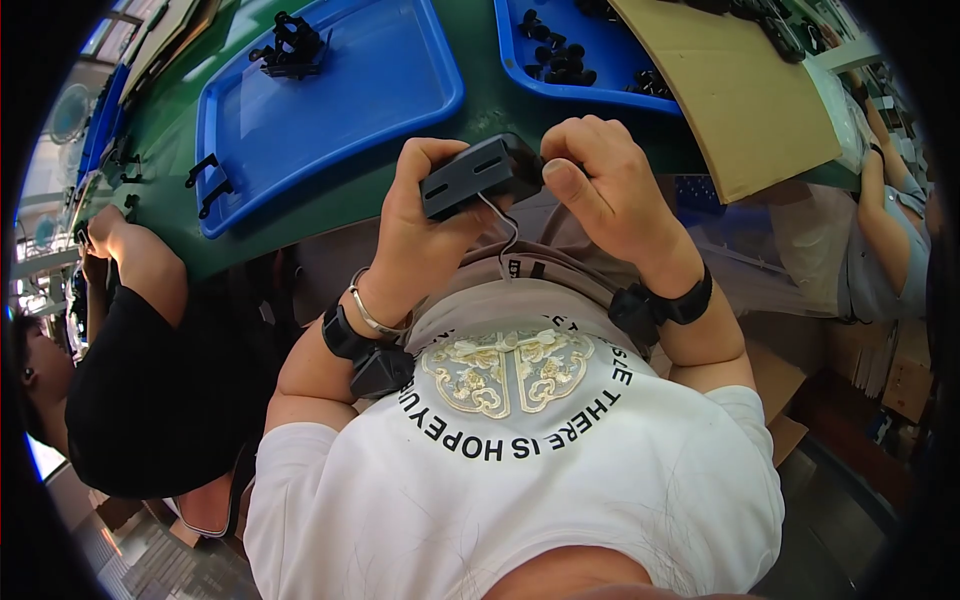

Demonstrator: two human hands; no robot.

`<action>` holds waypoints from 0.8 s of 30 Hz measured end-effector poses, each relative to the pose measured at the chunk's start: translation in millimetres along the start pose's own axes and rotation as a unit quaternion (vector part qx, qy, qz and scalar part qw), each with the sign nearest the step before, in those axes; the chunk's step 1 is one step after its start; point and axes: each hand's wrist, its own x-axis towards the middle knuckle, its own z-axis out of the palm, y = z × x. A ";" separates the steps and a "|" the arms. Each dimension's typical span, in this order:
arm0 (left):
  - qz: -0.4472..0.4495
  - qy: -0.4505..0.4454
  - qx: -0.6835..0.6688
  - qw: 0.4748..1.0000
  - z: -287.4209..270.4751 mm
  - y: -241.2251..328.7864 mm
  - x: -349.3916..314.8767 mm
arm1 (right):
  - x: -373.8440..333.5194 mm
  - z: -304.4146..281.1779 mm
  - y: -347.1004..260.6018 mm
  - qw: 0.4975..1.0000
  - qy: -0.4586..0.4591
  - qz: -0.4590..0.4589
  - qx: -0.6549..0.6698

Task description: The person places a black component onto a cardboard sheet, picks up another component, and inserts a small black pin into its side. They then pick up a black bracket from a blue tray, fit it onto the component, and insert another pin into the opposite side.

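My left hand [412, 230] is wrapped round a black rectangular plastic housing [468, 180] with two slots on its face. A thin grey cable [514, 236] runs from the housing down toward my lap. At the housing's right end, my right hand [620, 190] is closed, index finger curled against the end and thumb bent in front. Whatever its fingertips pinch, if anything, is hidden. Both hands are held in front of my body at the table's near edge.
A blue tray [375, 75] holding black brackets [292, 45] lies on the green table [480, 40]. Another blue tray [515, 65] with small black parts [560, 65] is partly under cardboard [735, 100]. A co-worker's arm [150, 255] is at left; another person [880, 220] sits at right.
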 end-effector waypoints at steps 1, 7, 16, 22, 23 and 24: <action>-0.010 0.001 -0.013 1.000 -1.2 0.7 -0.1 | -0.7 1.2 0.4 1.000 0.001 0.000 0.000; -0.019 -0.004 -0.034 0.999 2.2 0.7 -1.5 | -1.5 6.6 10.8 0.999 0.002 -0.038 0.019; 0.038 -0.006 0.056 0.998 0.9 4.9 3.1 | -5.0 7.8 -2.3 0.957 -0.065 0.205 0.197; -0.113 0.030 -0.297 0.948 -0.7 3.5 7.7 | -7.1 1.6 1.4 0.953 0.062 0.120 0.273; -0.113 0.030 -0.297 0.948 -0.3 3.9 8.1 | -5.8 5.9 -1.2 0.960 0.093 0.098 0.247; -0.121 0.031 -0.305 0.944 0.3 4.6 8.6 | -5.1 8.9 -2.6 0.965 0.124 0.075 0.220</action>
